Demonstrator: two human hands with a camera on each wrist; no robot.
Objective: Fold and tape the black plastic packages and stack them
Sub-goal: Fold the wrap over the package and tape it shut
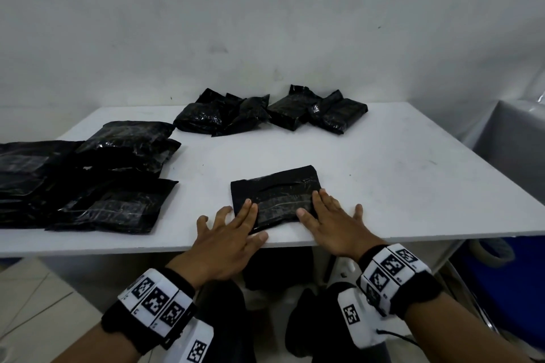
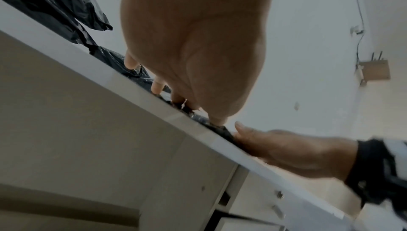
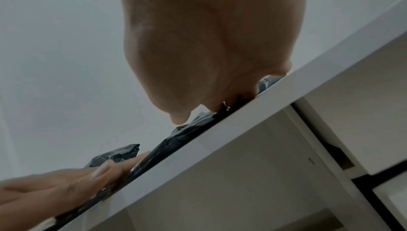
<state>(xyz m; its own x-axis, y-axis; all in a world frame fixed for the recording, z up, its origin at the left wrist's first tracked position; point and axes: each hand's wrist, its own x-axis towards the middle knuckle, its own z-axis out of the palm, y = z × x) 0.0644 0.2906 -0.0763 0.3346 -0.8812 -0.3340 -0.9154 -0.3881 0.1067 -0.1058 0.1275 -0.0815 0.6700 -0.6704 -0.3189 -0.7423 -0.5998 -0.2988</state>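
- Pressing flat: left hand [image 1: 228,234] and right hand [image 1: 334,222] lie on the near part of one black package [image 1: 274,193], fingers straight and spread, gripping nothing.
- Package sits at the near edge of the white table [image 1: 398,174], centre; a glossy strip on top looks like tape, so this one seems nearly finished, not yet stacked.
- Far pile [image 1: 265,112]: small folded bundles, loosely heaped, apparently done.
- Left pile [image 1: 88,177]: larger, flatter packages, probably still awaiting folding.

Flat black package [image 1: 275,196] near table edge
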